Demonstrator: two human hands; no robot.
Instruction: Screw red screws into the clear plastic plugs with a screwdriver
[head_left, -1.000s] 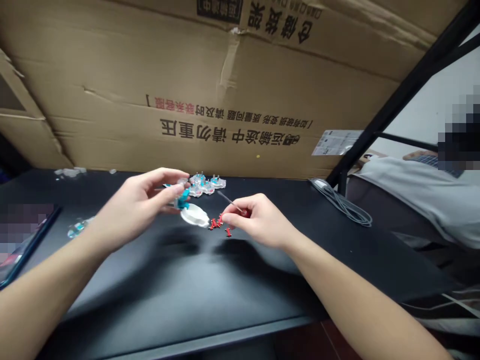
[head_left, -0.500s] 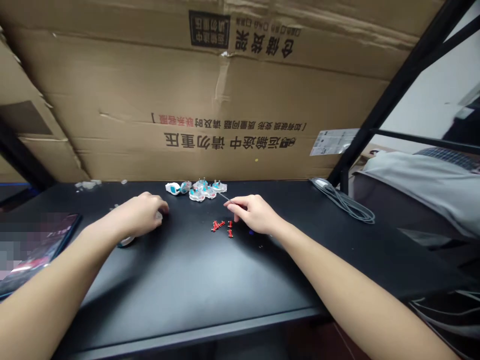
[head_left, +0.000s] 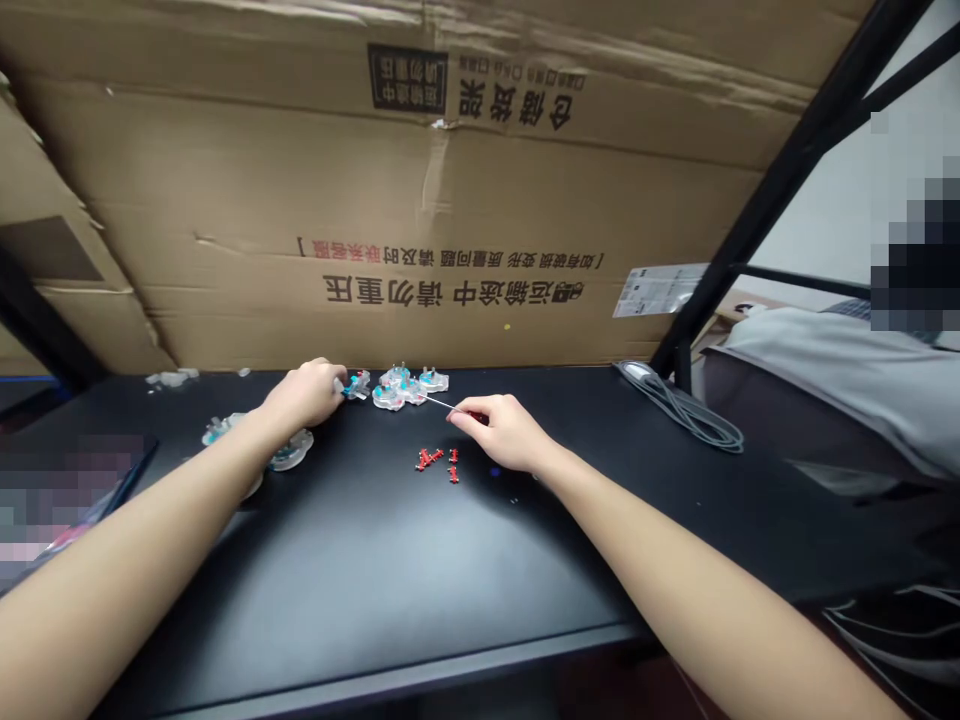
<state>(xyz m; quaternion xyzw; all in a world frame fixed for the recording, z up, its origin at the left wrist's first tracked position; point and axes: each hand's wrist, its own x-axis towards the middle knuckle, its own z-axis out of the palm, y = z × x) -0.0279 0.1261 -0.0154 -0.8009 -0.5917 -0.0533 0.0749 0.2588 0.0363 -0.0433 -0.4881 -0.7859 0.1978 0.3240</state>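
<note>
My left hand point(head_left: 309, 392) reaches to the back of the table, its fingers closed around a white and teal plastic piece that they mostly hide. Just right of those fingers shows a clear plastic part point(head_left: 358, 386) with teal bits. My right hand point(head_left: 499, 428) grips a screwdriver point(head_left: 437, 401) by its dark red handle, the thin metal shaft pointing left. Its tip is by a cluster of clear and teal plastic parts point(head_left: 401, 391); whether it touches them I cannot tell. Several small red pieces point(head_left: 429, 459) lie on the table in front of my right hand.
More clear and teal parts point(head_left: 291, 452) lie partly under my left forearm. White scraps point(head_left: 172, 379) sit at the back left. A coiled grey cable point(head_left: 686, 410) lies at the right. Behind the black table point(head_left: 420, 560) stands a cardboard sheet point(head_left: 300, 180), with a black frame post point(head_left: 757, 210) at the right.
My left hand has moved right and away from me, onto the white and teal piece. The parts under that forearm show more. My right hand has barely moved with the screwdriver.
</note>
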